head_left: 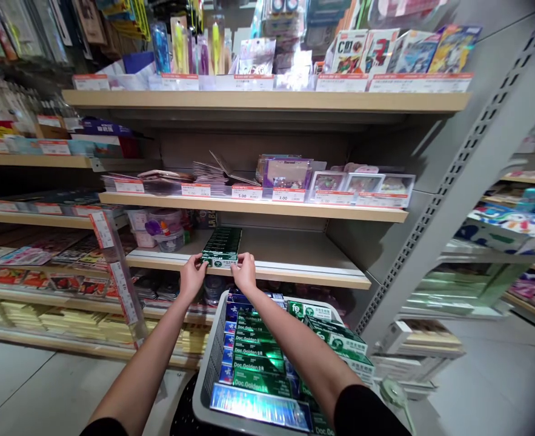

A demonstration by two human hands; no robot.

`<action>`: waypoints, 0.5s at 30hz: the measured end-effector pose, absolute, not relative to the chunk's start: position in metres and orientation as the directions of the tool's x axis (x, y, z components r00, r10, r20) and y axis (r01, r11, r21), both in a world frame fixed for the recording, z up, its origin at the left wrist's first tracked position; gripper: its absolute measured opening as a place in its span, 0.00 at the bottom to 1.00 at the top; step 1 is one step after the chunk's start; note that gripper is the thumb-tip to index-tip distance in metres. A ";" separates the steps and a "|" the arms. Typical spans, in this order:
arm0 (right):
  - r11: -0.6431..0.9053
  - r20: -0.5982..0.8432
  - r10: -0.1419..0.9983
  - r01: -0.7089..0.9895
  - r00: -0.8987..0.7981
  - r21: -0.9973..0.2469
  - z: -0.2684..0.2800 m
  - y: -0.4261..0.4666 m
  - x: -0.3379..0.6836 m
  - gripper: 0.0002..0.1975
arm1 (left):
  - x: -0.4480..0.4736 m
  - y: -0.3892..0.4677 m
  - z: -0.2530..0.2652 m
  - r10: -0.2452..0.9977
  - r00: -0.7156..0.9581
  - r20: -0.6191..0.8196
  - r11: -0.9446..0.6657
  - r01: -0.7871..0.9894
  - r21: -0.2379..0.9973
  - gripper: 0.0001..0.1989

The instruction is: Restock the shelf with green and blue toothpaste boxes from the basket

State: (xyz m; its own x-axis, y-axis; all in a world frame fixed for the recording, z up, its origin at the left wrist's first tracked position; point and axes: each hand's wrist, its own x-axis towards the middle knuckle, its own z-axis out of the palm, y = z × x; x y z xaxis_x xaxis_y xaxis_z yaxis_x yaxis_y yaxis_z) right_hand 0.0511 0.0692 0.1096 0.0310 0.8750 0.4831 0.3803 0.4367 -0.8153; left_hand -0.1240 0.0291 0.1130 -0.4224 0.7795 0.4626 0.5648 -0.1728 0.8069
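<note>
My left hand (192,277) and my right hand (245,272) grip the two ends of a green and white toothpaste box (219,263), fingers closed on it. This box is at the front edge of the lower shelf (289,257), first in a row of similar green boxes (224,240) running back. Below my arms, a grey plastic basket (208,363) holds many more cartons. Among them are green Doc.Golden boxes (260,363) and a shiny blue box (260,406) lying across the near end. My right forearm hides part of the basket's contents.
Clear plastic tubs (167,230) stand left of the row. Above, a middle shelf (249,207) carries thin packets and small cases. A hanging price strip (117,272) juts out at the left. A slotted metal upright (431,212) borders the shelves on the right.
</note>
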 end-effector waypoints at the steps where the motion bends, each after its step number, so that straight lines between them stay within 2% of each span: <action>1: 0.442 0.490 0.871 0.389 0.028 -0.808 0.109 0.071 0.050 0.12 | -0.123 0.029 0.116 0.783 -0.419 0.459 -0.161 0.575 0.802 0.17; 8: 0.418 0.453 0.892 0.378 0.003 -0.826 0.110 0.081 0.049 0.12 | -0.125 0.034 0.128 0.818 -0.410 0.403 -0.148 0.527 0.837 0.14; 12: 0.421 0.449 0.894 0.340 0.002 -0.841 0.108 0.083 0.050 0.12 | -0.129 0.035 0.126 0.840 -0.395 0.371 -0.190 0.426 0.885 0.14; 15: 0.431 0.447 0.894 0.306 -0.020 -0.849 0.106 0.083 0.050 0.13 | -0.134 0.037 0.125 0.864 -0.386 0.323 -0.204 0.316 0.926 0.18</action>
